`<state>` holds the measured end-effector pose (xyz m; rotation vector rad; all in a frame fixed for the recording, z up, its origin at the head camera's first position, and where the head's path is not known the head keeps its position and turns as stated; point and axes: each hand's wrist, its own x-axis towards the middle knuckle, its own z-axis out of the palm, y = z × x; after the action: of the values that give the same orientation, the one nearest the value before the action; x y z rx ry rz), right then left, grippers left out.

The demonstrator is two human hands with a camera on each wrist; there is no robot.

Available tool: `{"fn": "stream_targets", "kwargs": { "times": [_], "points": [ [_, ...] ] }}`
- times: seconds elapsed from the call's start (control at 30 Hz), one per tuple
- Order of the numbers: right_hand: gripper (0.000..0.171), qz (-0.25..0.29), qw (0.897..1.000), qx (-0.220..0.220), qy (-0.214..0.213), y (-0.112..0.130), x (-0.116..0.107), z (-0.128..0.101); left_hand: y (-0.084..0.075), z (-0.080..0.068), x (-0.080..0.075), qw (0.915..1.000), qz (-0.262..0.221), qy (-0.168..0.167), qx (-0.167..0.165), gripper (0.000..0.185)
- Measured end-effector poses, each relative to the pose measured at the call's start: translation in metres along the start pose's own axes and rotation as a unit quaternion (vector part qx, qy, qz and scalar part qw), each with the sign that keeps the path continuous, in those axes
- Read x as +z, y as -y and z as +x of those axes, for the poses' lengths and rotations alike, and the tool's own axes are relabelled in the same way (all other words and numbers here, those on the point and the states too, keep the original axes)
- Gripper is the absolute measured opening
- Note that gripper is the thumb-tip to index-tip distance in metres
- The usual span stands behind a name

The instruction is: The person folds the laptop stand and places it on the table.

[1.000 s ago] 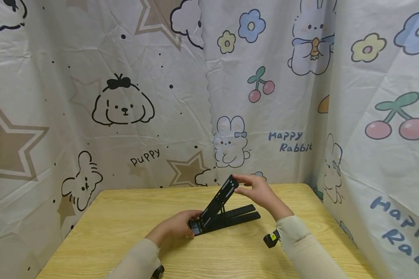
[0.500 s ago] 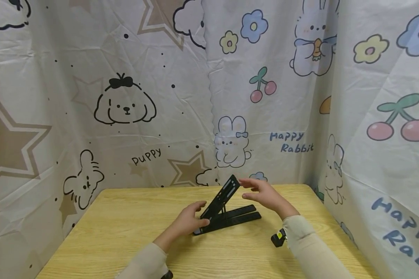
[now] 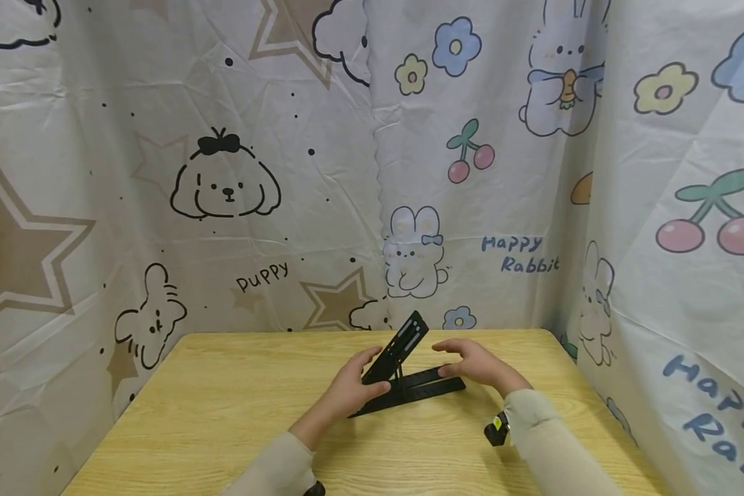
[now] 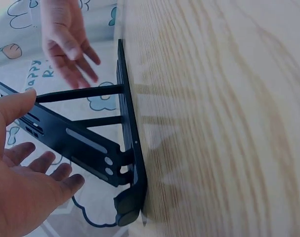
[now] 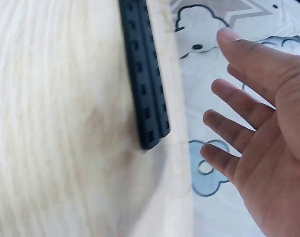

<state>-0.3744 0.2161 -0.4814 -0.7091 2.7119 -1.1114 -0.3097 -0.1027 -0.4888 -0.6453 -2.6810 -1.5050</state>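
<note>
Now, stand (image 3: pixel 403 368) propped — panel tilted up-right

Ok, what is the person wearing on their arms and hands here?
Both arms are in pale beige long sleeves reaching the wrists. The hands are bare: left hand, right hand. A small black wrist camera with a yellow mark sits under the right cuff; another black one shows at the left sleeve.

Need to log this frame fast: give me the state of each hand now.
Left hand: open, fingers straight beside the raised arm of the black folding plastic stand, no grip.
Right hand: open, hovering over the stand's base, holding nothing.
</note>
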Motion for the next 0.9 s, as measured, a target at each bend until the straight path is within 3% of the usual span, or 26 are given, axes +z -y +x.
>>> {"fn": "stream_targets", "kwargs": {
  "times": [0.13,0.47,0.7,0.9],
  "points": [
    [0.058,0.007,1.000,0.027,0.006,-0.009,0.006,-0.001,-0.003,0.002,0.005,0.9999,-0.003,-0.011,0.003,0.074],
    [0.068,0.011,0.999,0.031,0.027,-0.026,0.012,-0.003,-0.007,0.007,0.012,0.9986,0.003,-0.051,0.011,0.073],
    [0.075,0.088,0.994,0.059,0.039,-0.032,0.015,-0.011,-0.008,0.011,0.016,0.9979,-0.037,-0.052,0.010,0.069],
    [0.069,0.053,0.997,0.047,0.036,-0.035,0.015,-0.013,-0.008,0.012,0.018,0.9962,-0.045,-0.074,0.014,0.059]
  ]
}}
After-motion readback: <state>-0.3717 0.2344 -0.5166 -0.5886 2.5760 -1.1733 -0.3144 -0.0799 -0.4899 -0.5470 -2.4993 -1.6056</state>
